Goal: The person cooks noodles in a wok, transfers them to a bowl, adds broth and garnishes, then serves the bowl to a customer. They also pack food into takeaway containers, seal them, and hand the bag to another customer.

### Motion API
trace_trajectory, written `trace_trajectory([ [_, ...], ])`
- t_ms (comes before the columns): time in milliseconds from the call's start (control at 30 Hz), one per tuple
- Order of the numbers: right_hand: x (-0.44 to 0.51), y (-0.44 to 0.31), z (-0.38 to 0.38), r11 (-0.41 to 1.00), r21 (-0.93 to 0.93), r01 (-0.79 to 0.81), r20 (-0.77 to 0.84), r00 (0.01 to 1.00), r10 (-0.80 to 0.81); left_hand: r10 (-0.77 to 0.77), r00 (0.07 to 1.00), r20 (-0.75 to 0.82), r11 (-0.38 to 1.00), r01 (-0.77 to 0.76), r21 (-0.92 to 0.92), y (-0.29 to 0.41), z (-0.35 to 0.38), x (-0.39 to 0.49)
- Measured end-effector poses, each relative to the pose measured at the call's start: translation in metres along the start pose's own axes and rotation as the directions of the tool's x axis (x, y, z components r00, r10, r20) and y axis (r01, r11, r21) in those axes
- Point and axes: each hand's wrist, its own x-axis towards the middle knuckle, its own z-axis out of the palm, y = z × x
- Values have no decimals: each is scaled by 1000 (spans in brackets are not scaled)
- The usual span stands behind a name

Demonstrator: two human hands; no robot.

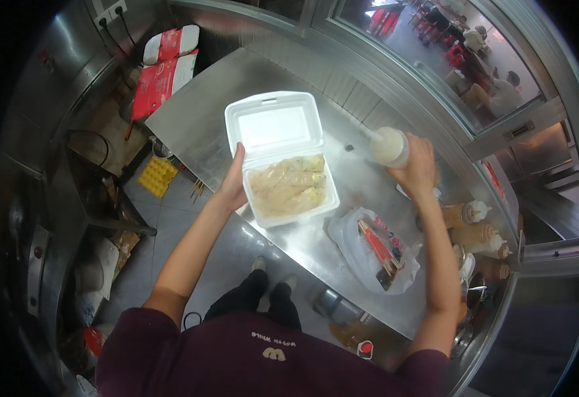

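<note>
My left hand (232, 184) grips the left side of a white foam takeaway box (260, 218), its thumb at the hinge. The box's lid (278, 124) stands open away from me. Inside lie pale, glossy rolls of food (289, 186), with yellow and green bits at their right ends. To the right, my right hand (416, 166) is closed around a squeeze bottle (390, 147) with pale contents. Its nozzle points up and left towards the box, but apart from it. Between my arms, a white plastic bag (341, 233) holds wrapped chopsticks (376, 243).
Under the box extends a stainless steel table (234, 94). Several sauce bottles (473, 233) line its right end, below a metal-framed window (443, 89). A red and white carton (157, 82) is at the back left. On the floor sits a yellow egg tray (157, 177).
</note>
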Motion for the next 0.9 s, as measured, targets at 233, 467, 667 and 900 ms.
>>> trace_trajectory([
  [233, -10, -39, -30, 770, -450, 452, 258, 891, -373, -13, 1000, -25, 1000, 14, 22, -6, 22, 22],
  [467, 0, -58, -35, 683, -524, 508, 326, 861, -391, -12, 1000, 11, 1000, 12, -29, -18, 20, 26],
  [667, -13, -54, -23, 852, -368, 372, 287, 917, -277, 17, 999, -28, 999, -18, -36, -15, 11, 21],
  [900, -27, -2, 6, 898, 270, -347, 246, 927, 284, -43, 998, -47, 996, 39, -85, -16, 19, 31],
])
